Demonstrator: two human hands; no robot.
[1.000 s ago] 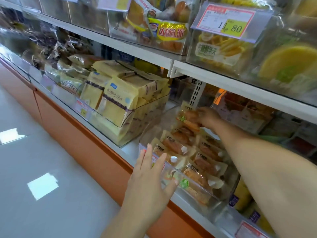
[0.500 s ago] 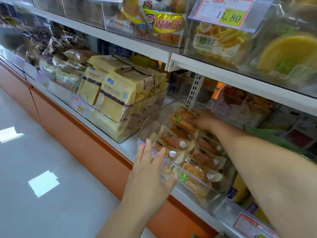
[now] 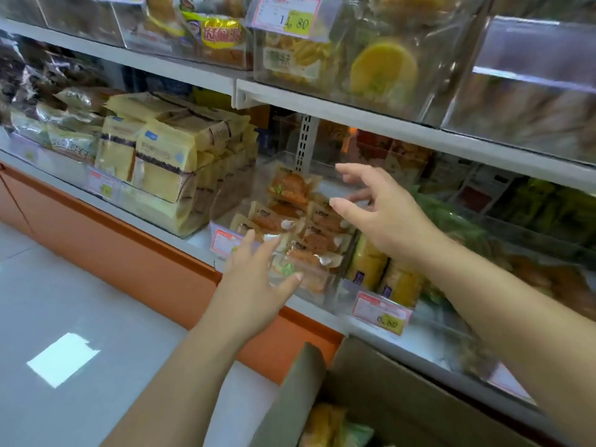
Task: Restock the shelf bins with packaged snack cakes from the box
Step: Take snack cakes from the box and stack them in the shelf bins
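On the middle shelf, far left, yellow-wrapped cake packs piled high in a clear tub. Just right of them, the clear shelf bin with orange snack cakes lying in overlapping rows, one packet propped up at the back. Left hand flat against that bin's front wall, fingers straight, gripping nothing. Right hand hovering over the bin's back right corner, fingers spread and loose, empty. Next along, yellow packs standing behind a price tag. Below the shelf edge, bottom right, the open cardboard box with more packets inside.
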